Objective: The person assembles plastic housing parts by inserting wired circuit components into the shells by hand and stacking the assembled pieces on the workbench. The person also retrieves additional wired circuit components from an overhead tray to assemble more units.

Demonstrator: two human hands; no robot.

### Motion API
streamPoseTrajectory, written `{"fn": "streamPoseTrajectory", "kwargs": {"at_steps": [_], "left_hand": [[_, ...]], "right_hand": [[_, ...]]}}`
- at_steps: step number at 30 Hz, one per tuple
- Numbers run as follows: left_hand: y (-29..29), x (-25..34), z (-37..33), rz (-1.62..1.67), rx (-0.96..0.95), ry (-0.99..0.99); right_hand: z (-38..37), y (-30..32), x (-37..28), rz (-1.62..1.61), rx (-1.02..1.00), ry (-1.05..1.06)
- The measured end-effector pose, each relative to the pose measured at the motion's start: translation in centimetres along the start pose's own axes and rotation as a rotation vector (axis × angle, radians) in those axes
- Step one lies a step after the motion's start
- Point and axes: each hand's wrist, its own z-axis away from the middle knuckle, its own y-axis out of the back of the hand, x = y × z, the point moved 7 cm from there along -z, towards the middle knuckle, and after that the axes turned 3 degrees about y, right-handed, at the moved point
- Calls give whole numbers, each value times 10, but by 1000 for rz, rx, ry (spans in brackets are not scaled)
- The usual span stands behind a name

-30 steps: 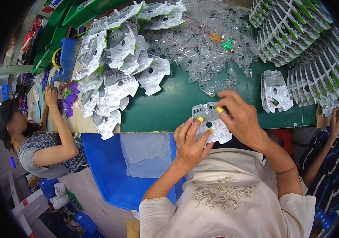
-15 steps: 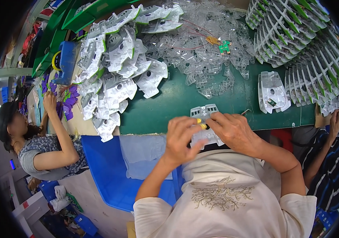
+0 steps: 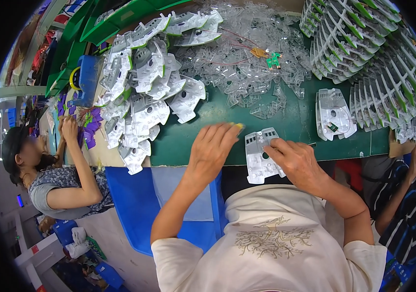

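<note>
A silver-grey plastic housing panel (image 3: 260, 163) with dark slots and a round hole lies at the bench's near edge, partly overhanging it. My right hand (image 3: 299, 163) grips the panel's right side, thumb and index finger over its face. To the left of the panel, apart from it, my left hand (image 3: 211, 150) is over the bench edge with its fingers stretched forward. Yellow covering shows at its fingertips, and I see nothing held there. Beyond my hands lies a heap of clear plastic pieces (image 3: 247, 53).
Similar panels are piled (image 3: 144, 117) on the left and stacked in rows (image 3: 388, 92) on the right. One panel with a small green board (image 3: 333, 114) lies apart. A blue bin (image 3: 125, 204) stands below the bench (image 3: 183, 146). People work on both sides.
My left hand has come off the panel and moved left and forward. The panel, in my right hand, has shifted slightly right and now shows more of its face.
</note>
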Motion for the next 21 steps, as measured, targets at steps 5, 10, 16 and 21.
{"fn": "streamPoseTrajectory", "kwargs": {"at_steps": [5,10,16,21], "left_hand": [[0,-9,38,66,4,255],[1,-3,38,238,108,392],[-7,28,14,349,121,116],[-14,39,4,195,26,39]], "right_hand": [[-3,3,4,17,-18,21],[-7,6,6,43,-19,78],[-10,6,6,83,46,143],[-6,5,10,42,116,178]]}}
